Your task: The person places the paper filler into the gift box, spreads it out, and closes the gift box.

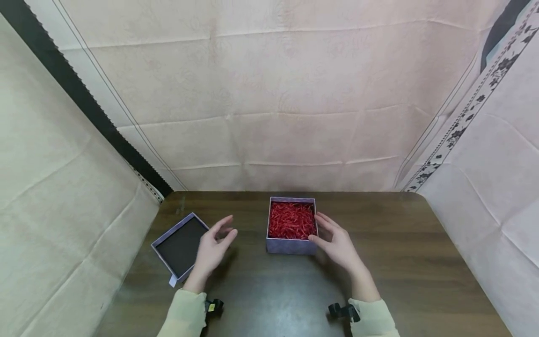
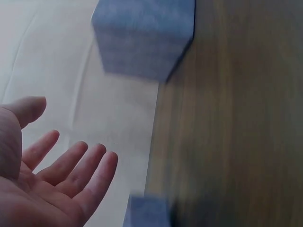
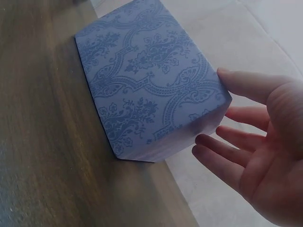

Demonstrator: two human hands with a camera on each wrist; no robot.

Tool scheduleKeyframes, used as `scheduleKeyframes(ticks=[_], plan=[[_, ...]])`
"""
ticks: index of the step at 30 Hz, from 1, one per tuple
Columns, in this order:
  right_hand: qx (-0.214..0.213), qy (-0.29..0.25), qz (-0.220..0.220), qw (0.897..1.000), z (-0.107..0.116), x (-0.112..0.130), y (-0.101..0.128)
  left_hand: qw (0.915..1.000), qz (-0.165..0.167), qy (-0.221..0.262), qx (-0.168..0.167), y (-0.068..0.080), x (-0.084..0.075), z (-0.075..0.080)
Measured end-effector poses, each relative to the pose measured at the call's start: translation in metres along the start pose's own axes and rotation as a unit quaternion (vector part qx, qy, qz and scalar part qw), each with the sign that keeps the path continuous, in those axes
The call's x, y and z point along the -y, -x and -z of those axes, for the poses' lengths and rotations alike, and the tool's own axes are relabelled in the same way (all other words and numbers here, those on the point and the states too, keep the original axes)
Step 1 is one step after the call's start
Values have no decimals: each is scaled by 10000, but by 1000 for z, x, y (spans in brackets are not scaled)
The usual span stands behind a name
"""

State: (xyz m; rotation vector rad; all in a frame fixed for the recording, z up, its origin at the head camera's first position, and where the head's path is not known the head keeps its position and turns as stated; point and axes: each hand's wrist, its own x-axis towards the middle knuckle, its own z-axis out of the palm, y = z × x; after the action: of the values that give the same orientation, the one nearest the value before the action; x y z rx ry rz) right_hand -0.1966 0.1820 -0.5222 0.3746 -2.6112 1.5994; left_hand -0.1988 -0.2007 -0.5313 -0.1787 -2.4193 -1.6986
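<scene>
A lilac box (image 1: pixel 290 246) with its top off stands near the table's far edge, filled with red shredded paper (image 1: pixel 292 220). Damask patterning covers the box wall (image 3: pixel 142 71) in the right wrist view. My right hand (image 1: pixel 340 245) is at the box's right side, thumb at the near corner and fingers along the side, lightly spread rather than curled round it. To the left, the box lid (image 1: pixel 180 245) lies with its black inside up and a pale tab (image 1: pixel 173 281) at one corner. My left hand (image 1: pixel 214 247) hovers by the lid's right edge, holding nothing, fingers loosely bent.
Both things are on a brown wooden table (image 1: pixel 269 290). Pale cloth sheets (image 1: pixel 273 93) hang behind the table and along both sides. A small black device (image 1: pixel 214 307) sits at the left wrist, and another device (image 1: pixel 344 312) at the right wrist.
</scene>
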Motion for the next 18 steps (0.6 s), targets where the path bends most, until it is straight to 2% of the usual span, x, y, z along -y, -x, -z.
scheduleKeyframes(ticks=[6,10,15,18], plan=[[69,30,-105,9999,1,-3,1,9982,106,-407,-418,5,14,46],[80,113,-145,9998,2,-2,1,9930,164,-788,-869,11,23,74],[92,154,-235,9996,1,-1,0,9762,360,-1521,-1500,23,37,108],[101,134,-288,9994,1,-2,1,9662,603,-1772,-1774,31,45,124]])
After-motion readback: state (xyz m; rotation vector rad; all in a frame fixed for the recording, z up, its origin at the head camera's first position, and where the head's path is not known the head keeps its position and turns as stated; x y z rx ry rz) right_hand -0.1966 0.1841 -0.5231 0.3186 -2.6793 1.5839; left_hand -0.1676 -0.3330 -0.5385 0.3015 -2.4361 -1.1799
